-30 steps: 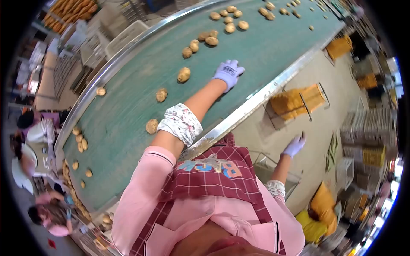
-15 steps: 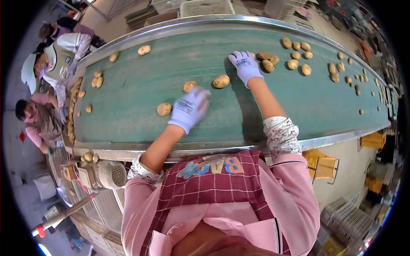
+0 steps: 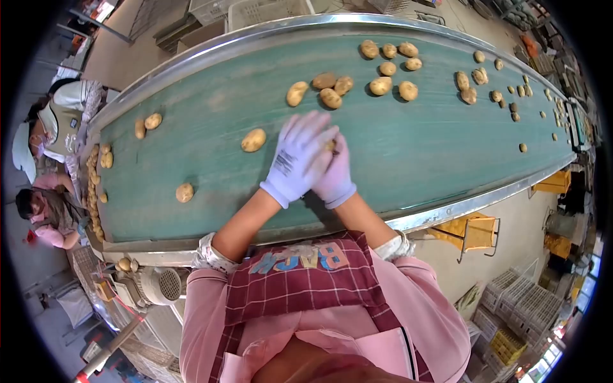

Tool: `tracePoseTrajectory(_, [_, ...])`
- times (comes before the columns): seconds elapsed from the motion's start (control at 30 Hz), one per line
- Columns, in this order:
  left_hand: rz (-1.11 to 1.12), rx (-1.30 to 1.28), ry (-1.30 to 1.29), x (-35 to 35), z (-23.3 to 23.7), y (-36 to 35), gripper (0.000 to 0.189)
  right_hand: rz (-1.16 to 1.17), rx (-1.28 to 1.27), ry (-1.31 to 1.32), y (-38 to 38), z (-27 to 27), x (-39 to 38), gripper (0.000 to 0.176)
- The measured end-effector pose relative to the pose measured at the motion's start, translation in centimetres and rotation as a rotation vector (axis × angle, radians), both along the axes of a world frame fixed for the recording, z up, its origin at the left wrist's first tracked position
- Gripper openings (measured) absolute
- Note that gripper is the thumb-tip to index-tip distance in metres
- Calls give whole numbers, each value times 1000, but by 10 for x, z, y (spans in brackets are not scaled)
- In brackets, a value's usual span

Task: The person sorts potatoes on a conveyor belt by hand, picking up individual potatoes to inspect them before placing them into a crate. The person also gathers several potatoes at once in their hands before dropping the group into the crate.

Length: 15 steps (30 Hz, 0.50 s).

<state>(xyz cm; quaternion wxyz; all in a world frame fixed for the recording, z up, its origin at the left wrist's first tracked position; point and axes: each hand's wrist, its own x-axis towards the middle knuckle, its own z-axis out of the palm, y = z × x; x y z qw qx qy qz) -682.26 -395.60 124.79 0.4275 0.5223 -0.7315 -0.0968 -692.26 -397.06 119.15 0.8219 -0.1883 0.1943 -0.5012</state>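
Observation:
My left hand point(image 3: 294, 161), in a white glove, lies over the belt with its fingers stretched out and slightly blurred. It overlaps my right hand point(image 3: 338, 175), also gloved, whose fingers curl around a potato point(image 3: 331, 146). Only a small part of that potato shows between the two hands. Left of my hands a single potato point(image 3: 253, 140) lies on the green conveyor belt point(image 3: 211, 153). Beyond my fingertips sit an oblong potato point(image 3: 297, 93) and a small cluster with a darker potato point(image 3: 324, 80).
More potatoes point(image 3: 380, 85) are spread along the belt to the right. A metal rail point(image 3: 255, 29) edges the far side. At the left end, co-workers point(image 3: 54, 207) stand by a row of potatoes point(image 3: 94, 191). A motor point(image 3: 159, 285) sits below the near edge.
My right hand has come down and left to meet my left hand, and a potato is now in it. The potatoes on the belt have shifted left.

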Motion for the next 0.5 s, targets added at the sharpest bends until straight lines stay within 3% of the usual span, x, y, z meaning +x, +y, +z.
tracePoseTrajectory(0.03, [40, -82, -34, 4, -8, -22, 40, 163, 481, -508, -17, 2, -15, 45])
tracePoseTrajectory(0.1, [174, -177, -172, 3, 2, -69, 39, 114, 345, -463, -36, 4, -50, 55])
tracePoseTrajectory(0.17, [265, -67, -540, -5, -8, -122, 44, 8, 291, -400, -57, 8, -77, 55])
tracePoseTrajectory(0.23, [221, 388, -749, -12, -51, -150, 48, -49, 329, -395, -68, 13, -93, 57])
tracePoseTrajectory(0.27, [233, 445, -695, -18, -57, -153, 50, -59, 334, -409, -71, 10, -97, 57])
tracePoseTrajectory(0.37, [240, 576, -966, -20, -54, -172, 46, -80, 334, -435, -77, 2, -106, 59])
tracePoseTrajectory(0.4, [295, 546, -830, -23, -41, -163, 41, -101, 372, -443, -75, 13, -108, 60])
tracePoseTrajectory(0.5, [232, -27, -300, -55, -6, -123, 35, -96, 289, -624, -89, 12, -124, 62])
